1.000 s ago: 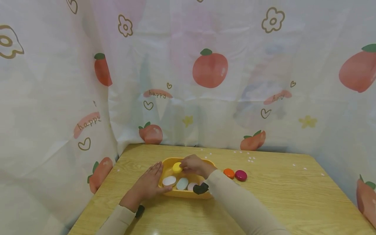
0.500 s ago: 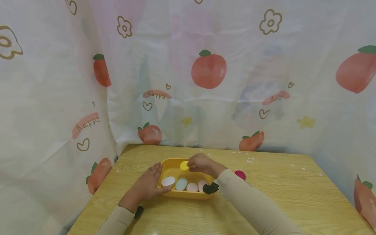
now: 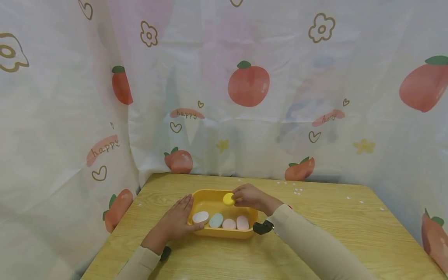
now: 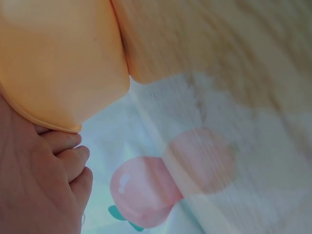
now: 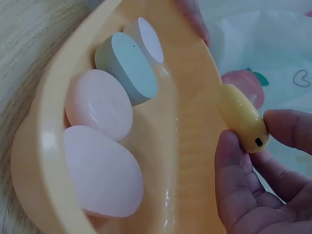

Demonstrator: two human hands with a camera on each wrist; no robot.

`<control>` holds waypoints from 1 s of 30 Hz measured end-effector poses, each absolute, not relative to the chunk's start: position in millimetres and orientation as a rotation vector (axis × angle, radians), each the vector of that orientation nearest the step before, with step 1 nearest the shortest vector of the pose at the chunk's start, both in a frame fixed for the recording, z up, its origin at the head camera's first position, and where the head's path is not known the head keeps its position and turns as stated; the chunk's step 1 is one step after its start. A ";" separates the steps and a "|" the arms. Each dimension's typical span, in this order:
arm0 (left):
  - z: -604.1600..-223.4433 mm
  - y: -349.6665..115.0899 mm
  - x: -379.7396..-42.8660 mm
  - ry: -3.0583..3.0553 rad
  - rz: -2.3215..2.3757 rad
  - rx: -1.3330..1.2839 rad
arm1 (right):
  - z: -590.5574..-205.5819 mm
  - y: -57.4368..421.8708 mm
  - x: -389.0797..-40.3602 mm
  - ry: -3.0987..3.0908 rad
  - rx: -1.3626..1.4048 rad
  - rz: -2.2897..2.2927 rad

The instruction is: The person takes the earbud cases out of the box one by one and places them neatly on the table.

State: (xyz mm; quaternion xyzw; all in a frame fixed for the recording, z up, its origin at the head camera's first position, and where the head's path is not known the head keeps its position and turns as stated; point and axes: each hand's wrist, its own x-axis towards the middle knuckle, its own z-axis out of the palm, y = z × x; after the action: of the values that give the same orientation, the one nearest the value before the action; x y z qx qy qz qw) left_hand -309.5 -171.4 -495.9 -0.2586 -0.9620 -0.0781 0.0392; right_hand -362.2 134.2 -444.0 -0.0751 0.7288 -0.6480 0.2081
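Note:
An orange-yellow oblong tray (image 3: 224, 233) stands on the table. My left hand (image 3: 175, 219) rests against its left end, fingers straight along the rim and thumb at the front corner. Over the tray's back part, my right hand (image 3: 253, 196) pinches a small rounded yellow case (image 5: 241, 117) with a dark slot at one end, between thumb and fingers. Along the tray's front wall lie a white oval piece (image 3: 200, 217), a mint-green oval piece (image 5: 134, 68), a pale pink round piece (image 5: 100, 105) and a pale pink oblong piece (image 5: 102, 170).
Just past the right sleeve (image 3: 308, 237) a sliver of a red piece (image 3: 290, 207) shows, mostly hidden. Small white bits dot the back of the wooden table (image 3: 336, 217). A fruit-printed curtain (image 3: 210, 132) hangs behind and to the left.
My right hand has moved right along the tray's back side with the yellow case. The forearm now covers the orange piece and nearly all of the dark red one. My left hand has stayed put.

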 end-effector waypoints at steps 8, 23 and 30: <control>-495.2 -170.4 -307.2 -2.949 -0.245 -0.787 | -441.3 150.3 -357.4 2.035 -0.205 -1.792; -493.1 -169.1 -304.7 -2.947 -0.262 -0.780 | -443.2 189.7 -354.7 2.088 -0.204 -1.788; -493.3 -169.4 -306.3 -2.950 -0.243 -0.777 | -443.4 202.8 -352.0 2.071 -0.231 -1.810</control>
State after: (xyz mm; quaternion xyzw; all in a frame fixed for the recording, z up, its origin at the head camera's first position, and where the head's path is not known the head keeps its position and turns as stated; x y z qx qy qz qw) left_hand -306.3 -169.4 -493.3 -0.2537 -0.9632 -0.0792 0.0408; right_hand -352.0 202.8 -443.4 -0.0822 0.7367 -0.6438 0.1895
